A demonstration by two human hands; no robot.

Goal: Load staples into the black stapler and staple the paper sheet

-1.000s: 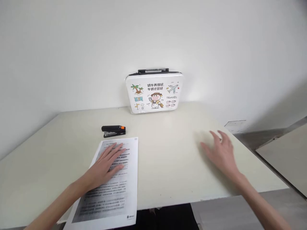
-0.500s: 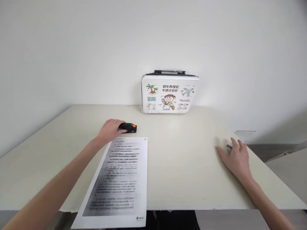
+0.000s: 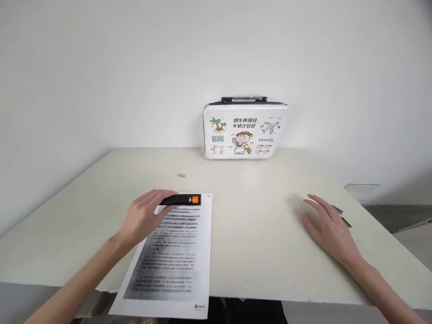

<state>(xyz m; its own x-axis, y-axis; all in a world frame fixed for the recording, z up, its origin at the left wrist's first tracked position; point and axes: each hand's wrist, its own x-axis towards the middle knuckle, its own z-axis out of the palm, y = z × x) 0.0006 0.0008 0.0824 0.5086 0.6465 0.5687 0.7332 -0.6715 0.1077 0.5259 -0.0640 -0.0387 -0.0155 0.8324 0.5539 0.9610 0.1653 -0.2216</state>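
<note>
My left hand [image 3: 145, 215] is closed around a black stapler [image 3: 184, 199] with an orange patch at its right end. The stapler is over the top of a printed paper sheet [image 3: 175, 270], whose lower end hangs past the table's front edge. Beyond the stapler, a small grey piece [image 3: 181, 175], like a strip of staples, lies on the table. At the right, my right hand [image 3: 326, 227] is open, fingers loosely bent and holding nothing I can see. Just beyond its fingers lie two dark grey strips [image 3: 346, 222], partly hidden by the hand.
A white case [image 3: 245, 141] with cartoon prints and a black handle stands upright at the back, near the wall [image 3: 151, 67]. The pale table [image 3: 256, 252] ends in a front edge close to me.
My left hand has lifted the stapler and brought it nearer, over the sheet, baring the small grey piece. My right hand has come away from a grey strip. The view has shifted slightly.
</note>
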